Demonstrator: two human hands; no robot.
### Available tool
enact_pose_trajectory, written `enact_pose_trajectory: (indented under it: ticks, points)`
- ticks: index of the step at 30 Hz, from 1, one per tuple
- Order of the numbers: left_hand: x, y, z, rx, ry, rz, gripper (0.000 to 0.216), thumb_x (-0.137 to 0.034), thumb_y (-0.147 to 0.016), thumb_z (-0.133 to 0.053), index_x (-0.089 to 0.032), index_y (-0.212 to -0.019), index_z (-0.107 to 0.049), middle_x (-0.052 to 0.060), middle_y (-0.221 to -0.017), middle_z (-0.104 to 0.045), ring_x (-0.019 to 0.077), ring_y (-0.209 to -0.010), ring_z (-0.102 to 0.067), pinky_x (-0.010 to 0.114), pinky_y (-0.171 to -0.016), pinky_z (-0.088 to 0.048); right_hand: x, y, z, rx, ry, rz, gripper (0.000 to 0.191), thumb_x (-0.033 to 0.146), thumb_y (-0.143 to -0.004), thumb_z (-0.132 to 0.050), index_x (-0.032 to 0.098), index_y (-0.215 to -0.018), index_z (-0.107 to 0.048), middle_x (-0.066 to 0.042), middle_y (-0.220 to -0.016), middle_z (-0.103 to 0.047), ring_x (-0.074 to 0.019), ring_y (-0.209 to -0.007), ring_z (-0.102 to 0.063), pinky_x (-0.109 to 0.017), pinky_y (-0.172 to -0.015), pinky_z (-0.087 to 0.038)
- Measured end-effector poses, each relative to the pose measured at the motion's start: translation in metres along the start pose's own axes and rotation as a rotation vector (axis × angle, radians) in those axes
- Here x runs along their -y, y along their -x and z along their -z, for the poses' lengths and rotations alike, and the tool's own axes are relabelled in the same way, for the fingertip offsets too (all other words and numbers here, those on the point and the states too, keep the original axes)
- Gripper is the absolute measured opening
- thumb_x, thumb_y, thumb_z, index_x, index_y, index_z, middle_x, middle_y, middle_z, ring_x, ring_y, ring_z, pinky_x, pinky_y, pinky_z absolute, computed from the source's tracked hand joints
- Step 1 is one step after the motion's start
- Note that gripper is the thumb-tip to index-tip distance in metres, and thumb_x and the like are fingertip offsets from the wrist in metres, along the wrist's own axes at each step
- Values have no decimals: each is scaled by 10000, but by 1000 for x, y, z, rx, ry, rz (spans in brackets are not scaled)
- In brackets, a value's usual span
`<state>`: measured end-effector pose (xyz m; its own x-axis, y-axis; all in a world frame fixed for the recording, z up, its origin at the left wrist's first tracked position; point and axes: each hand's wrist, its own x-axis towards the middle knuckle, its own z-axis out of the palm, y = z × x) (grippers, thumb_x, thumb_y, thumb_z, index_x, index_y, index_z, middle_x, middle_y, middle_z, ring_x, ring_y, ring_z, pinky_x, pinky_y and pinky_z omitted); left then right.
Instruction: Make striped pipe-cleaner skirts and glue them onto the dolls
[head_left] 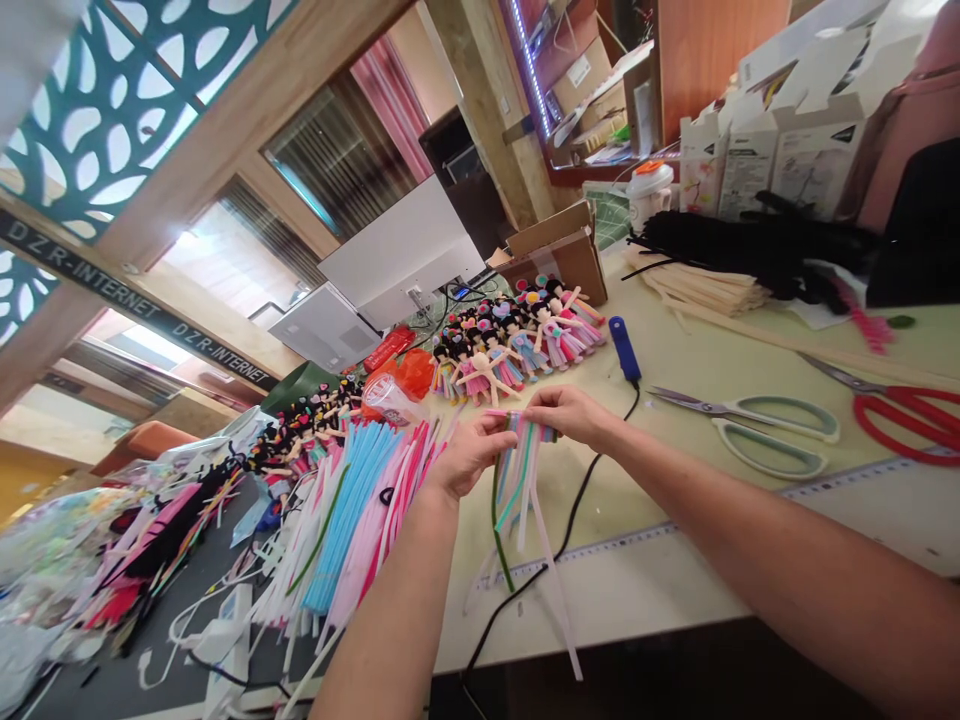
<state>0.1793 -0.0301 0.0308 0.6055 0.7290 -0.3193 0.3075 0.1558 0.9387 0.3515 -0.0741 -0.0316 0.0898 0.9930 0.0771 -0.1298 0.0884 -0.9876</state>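
Hanging nearside of the pipe-cleaner dolls (pixel 517 345), a pastel pipe-cleaner bundle (pixel 526 462) is pinched at its top by nearly closed left hand (pixel 474 455) and right hand (pixel 568 413); judged light, soft, bendable, best gripped there.

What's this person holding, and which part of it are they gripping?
A bunch of coloured strips, held at its top: the left hand pinches one side, the right hand the other. The lower ends hang free.

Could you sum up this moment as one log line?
left hand: pinching colourful strips | right hand: pinching same strips | strips: ends trailing free | beyond hands: small dolls | to the right: pale-handled scissors
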Motion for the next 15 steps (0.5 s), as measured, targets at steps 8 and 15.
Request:
enact_pose_trajectory:
  ticks: [8,15]
  points:
    - [9,-10,-6,-266,37,-88,432,-451,-520,-893,-157,-729,-656,-37,-645,-609,75,-593,-535,201,-590,-399,3,3,-3,13,-1,-18,254,407,-669,-742,173,-632,-652,29,-508,-571,-85,-451,-466,-221,-417,-337]
    - [5,-13,16,-30,19,-21,668,-600,-464,-885,-182,-956,-712,49,-852,-720,145,-703,-649,258,-659,-482,7,2,14,2,-44,-49,259,388,-604,-807,167,-609,-673,13,-527,-577,-89,-487,-469,-216,-425,-339]
